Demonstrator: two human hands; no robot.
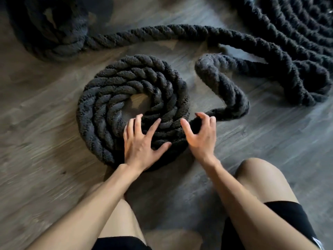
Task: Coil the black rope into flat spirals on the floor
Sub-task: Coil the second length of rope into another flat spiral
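Knees (bare), left hand pressing spiral.

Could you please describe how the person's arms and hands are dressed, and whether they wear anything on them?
Both arms are bare from the wrist up as far as the view shows: no sleeves. The left hand and right hand wear no gloves, and no rings, watch or bracelets show on fingers or wrists. The only clothing visible is a pair of black shorts, with a small white marking near the lower right edge.
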